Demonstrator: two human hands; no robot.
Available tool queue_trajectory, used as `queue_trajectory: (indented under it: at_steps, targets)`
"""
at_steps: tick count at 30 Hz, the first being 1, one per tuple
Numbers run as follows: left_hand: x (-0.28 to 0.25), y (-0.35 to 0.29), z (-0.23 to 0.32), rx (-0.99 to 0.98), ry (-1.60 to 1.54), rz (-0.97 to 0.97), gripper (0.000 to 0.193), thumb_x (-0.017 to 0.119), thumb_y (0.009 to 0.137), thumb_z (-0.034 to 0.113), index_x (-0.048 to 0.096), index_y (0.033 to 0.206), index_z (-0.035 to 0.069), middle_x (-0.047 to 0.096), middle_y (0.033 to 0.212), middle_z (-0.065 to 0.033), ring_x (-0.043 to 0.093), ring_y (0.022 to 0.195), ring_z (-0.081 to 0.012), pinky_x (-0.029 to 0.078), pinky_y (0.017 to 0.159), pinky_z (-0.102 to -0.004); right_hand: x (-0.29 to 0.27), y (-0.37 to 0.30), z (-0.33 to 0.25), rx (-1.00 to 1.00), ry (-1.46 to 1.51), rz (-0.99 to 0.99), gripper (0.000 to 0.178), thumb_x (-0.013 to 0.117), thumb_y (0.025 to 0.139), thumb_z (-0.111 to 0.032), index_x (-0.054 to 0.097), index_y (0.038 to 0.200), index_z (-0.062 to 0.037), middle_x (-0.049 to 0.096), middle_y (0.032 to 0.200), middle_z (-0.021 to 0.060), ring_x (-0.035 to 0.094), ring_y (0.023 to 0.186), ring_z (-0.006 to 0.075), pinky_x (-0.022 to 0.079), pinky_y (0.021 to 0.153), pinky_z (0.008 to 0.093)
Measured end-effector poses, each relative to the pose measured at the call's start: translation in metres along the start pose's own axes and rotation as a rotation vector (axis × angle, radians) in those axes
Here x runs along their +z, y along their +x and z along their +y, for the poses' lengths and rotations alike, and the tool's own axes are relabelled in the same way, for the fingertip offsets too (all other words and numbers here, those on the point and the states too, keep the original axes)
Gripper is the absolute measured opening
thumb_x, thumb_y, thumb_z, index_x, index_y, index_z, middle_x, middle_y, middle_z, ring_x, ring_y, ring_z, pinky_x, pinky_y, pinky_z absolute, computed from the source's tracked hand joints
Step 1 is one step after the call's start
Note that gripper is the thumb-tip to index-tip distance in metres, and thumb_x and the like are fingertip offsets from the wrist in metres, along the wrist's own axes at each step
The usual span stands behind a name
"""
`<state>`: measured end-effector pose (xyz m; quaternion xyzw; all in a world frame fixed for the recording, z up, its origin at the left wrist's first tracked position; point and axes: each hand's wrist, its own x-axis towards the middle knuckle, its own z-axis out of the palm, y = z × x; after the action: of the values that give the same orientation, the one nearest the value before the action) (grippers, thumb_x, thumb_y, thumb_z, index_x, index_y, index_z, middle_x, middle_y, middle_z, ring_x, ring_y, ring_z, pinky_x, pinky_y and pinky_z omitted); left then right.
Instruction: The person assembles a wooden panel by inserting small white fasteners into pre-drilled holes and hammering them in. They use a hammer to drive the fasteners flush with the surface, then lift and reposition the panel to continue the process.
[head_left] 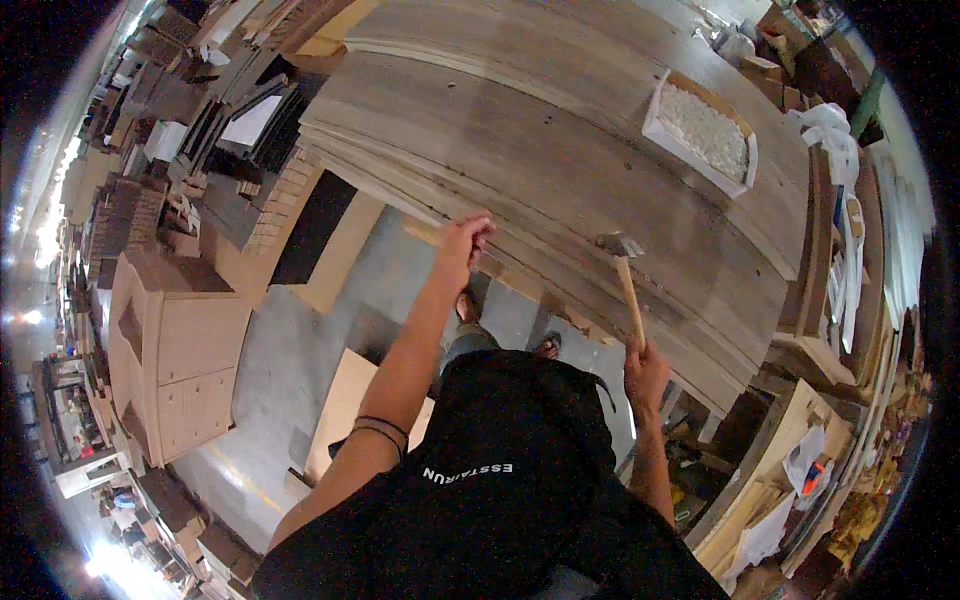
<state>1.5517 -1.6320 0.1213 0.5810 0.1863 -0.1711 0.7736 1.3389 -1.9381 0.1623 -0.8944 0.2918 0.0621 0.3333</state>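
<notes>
My right hand (648, 374) is wrapped round the lower end of a hammer's light wooden handle. The hammer (629, 285) points away from me, its metal head over the near part of the stacked wooden boards (560, 160). At the near edge of this stack, left of the hammer, is my left hand (466, 245). Its fingers are curled together; whatever they may hold is too small to make out. Toward the far right of the boards lies an open white cardboard box (748, 185) full of small whitish pieces.
A pale wooden cabinet (195, 375) stands on the grey floor (275, 400) to the left. Piled dark panels (225, 150) fill the far left. At the right are curved wooden parts (822, 250) and a wooden bin (770, 470) with offcuts and paper.
</notes>
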Motion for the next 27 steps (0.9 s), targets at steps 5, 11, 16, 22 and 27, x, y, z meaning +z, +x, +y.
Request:
queue_trajectory:
  at_steps: [5, 11, 16, 22, 27]
  targets:
    - [-0.041, 0.072, 0.067, 0.177, 0.117, 0.064, 0.018, 0.056, 0.082, 0.006, 0.065, 0.095, -0.001, 0.066, 0.074, -0.0067, 0.053, 0.054, -0.0080, 0.039, 0.046, -0.0215, 0.048, 0.009, -0.067, -0.139, 0.031, 0.070, 0.048, 0.053, 0.090, -0.045, 0.060, 0.083, 0.0022, 0.051, 0.059, 0.0163, 0.048, 0.052, 0.0247, 0.040, 0.053, 0.0401]
    - [-0.059, 0.124, 0.093, 0.216, 0.356, -0.005, 0.016, 0.058, 0.078, 0.005, 0.066, 0.086, -0.007, 0.066, 0.070, -0.0114, 0.062, 0.058, -0.0128, 0.047, 0.051, -0.0242, 0.080, 0.012, -0.138, -0.087, -0.115, -0.004, 0.045, 0.054, 0.089, -0.044, 0.063, 0.102, -0.0029, 0.060, 0.064, 0.0184, 0.058, 0.057, 0.0352, 0.043, 0.052, 0.0439]
    - [-0.051, 0.117, 0.098, 0.159, 0.562, -0.193, 0.015, 0.057, 0.079, 0.007, 0.067, 0.084, -0.003, 0.065, 0.066, -0.0095, 0.061, 0.054, -0.0127, 0.047, 0.048, -0.0262, 0.101, 0.003, -0.171, -0.013, 0.081, -0.010, 0.045, 0.055, 0.089, -0.042, 0.059, 0.078, 0.0019, 0.051, 0.057, 0.0130, 0.048, 0.053, 0.0199, 0.039, 0.052, 0.0364]
    - [-0.054, 0.119, 0.090, 0.248, 0.632, -0.162, 0.016, 0.058, 0.079, 0.013, 0.068, 0.084, 0.000, 0.065, 0.062, -0.0073, 0.059, 0.049, -0.0119, 0.047, 0.048, -0.0273, 0.105, 0.002, -0.205, 0.080, 0.076, -0.048, 0.044, 0.056, 0.089, -0.041, 0.059, 0.077, 0.0009, 0.048, 0.057, 0.0088, 0.043, 0.055, 0.0156, 0.037, 0.052, 0.0346]
    - [-0.066, 0.123, 0.095, 0.235, 0.625, -0.208, 0.018, 0.059, 0.080, 0.013, 0.068, 0.088, 0.000, 0.065, 0.065, -0.0068, 0.060, 0.053, -0.0116, 0.047, 0.052, -0.0275, 0.112, 0.012, -0.209, 0.027, 0.039, -0.049, 0.044, 0.057, 0.089, -0.042, 0.058, 0.077, 0.0007, 0.049, 0.058, 0.0092, 0.044, 0.055, 0.0170, 0.038, 0.053, 0.0343]
